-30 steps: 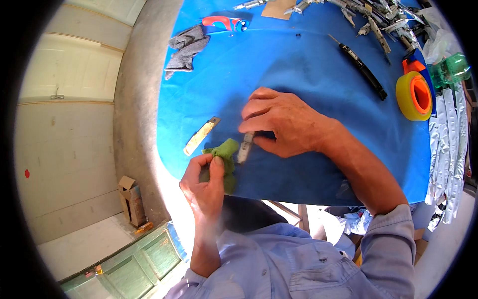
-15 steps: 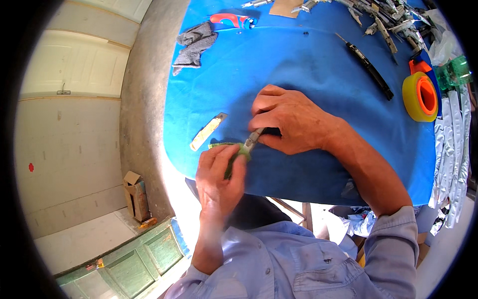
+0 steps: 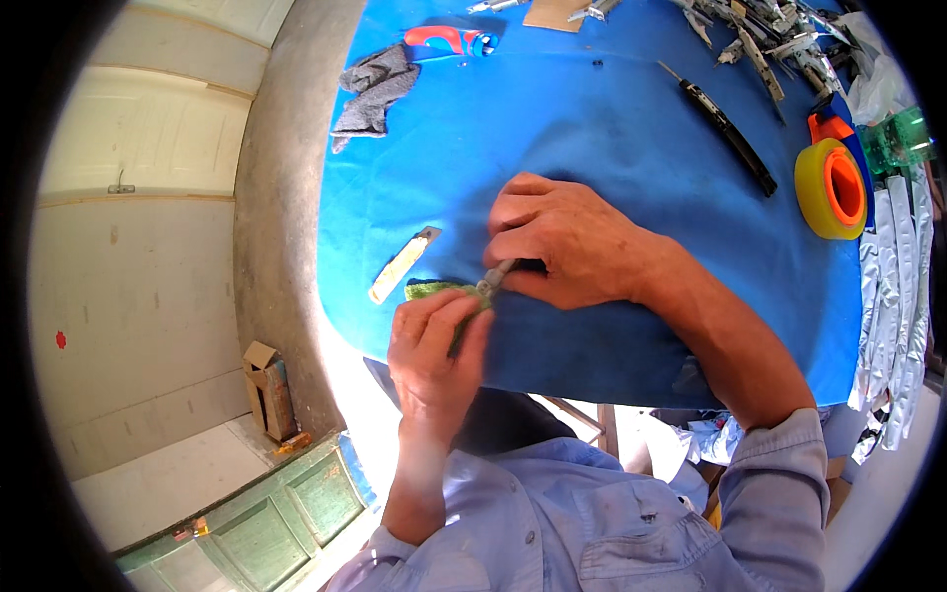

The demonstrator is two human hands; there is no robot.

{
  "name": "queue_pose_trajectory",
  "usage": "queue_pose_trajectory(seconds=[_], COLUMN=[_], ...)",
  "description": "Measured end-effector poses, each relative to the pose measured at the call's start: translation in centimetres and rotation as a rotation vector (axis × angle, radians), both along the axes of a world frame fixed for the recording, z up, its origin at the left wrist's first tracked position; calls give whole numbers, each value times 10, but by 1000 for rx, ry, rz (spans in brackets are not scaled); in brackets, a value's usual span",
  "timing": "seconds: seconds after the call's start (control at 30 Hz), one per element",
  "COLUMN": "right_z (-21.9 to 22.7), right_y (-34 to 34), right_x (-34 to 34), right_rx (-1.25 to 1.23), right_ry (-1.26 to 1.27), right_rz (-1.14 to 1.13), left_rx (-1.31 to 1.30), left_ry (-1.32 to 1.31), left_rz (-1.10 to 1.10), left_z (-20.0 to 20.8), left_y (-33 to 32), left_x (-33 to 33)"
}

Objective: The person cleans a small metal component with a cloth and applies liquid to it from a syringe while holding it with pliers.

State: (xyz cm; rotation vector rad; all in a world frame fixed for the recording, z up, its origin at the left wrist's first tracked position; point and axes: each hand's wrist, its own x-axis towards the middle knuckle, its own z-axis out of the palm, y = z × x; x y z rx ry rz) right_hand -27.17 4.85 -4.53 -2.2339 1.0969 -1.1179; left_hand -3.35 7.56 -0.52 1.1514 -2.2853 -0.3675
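Note:
My left hand (image 3: 437, 340) is closed around a green scouring pad (image 3: 426, 288), pressed about one end of a small grey metal part (image 3: 492, 280). The other end of that part is pinched in my right hand (image 3: 567, 242), whose fingers are bent over it and hide much of it. A dark piece shows under the right fingers; I cannot make out whether it belongs to the part. Left of the hands, a cutter knife (image 3: 404, 264) with a yellowish handle lies on the blue tablecloth (image 3: 592, 360).
A grey cloth (image 3: 375, 94) and a red-and-blue tool (image 3: 449, 40) lie at the far left. A black pen-like tool (image 3: 728, 133) lies right of centre, near a tape roll (image 3: 829, 192) and green bottle (image 3: 896, 141). Metal parts (image 3: 769, 49) are heaped far right; silver strips (image 3: 893, 306) hang along the right edge.
The view has shifted slightly. My hands have come a little closer together, so less of the metal part shows between them and more of the green pad shows beside my left hand.

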Motion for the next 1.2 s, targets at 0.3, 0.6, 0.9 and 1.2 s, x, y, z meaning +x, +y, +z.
queue_pose_trajectory(seconds=[0.3, 0.6, 0.9, 1.2], right_z=[0, 0, -4, -3], right_y=[1, 3, 3, 3], right_x=[2, 3, 4, 5], right_rx=[25, 50, 19, 27], right_ry=[-6, 5, -21, -48], right_rz=[17, 27, 29, 19], left_rx=[46, 640, 717, 376], left_ry=[20, 82, 286, 151], left_rz=[-12, 341, 236, 127], left_z=[2, 20, 13, 7], left_y=[-9, -23, -23, -16], left_x=[-2, -13, 1, -7])
